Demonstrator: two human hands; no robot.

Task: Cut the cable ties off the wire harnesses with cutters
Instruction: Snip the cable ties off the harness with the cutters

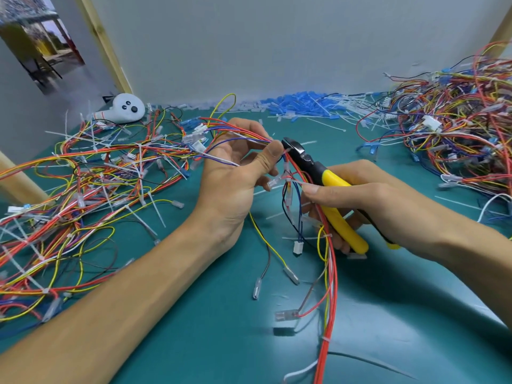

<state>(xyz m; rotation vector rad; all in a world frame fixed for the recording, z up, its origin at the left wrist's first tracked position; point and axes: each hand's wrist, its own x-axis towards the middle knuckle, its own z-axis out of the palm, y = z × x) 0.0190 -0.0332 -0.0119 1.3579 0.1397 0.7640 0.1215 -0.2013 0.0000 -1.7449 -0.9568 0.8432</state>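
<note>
Two hands over the desk [221, 314] in the head view. What has the left one got?

The left hand [235, 167] is raised above the middle of the desk, thumb and curled fingers pinching a wire harness [329, 273]. Its red, yellow and blue strands hang down toward the near edge.

And the right?

The right hand [368, 200] grips the cutters [329, 178], fingers wrapped round the yellow handles and the thumb lying along the top. The black head points up and left, touching the harness right at the left thumb. I cannot tell whether the blades are parted.

Any tie in view on that harness?

One white cable tie [293, 180] circles the strands just below the cutter head, and its tail reaches to the right thumb.

What lies around them?

A tangled heap of harnesses [83, 189] spreads along the left edge, many with ties sticking out. A second heap [457, 128] fills the far right corner. Blue sleeves [299, 102] are piled along the far edge, and loose white ties [352, 106] lie just beside them. A white handheld controller [124, 108] sits at the far left corner.
</note>
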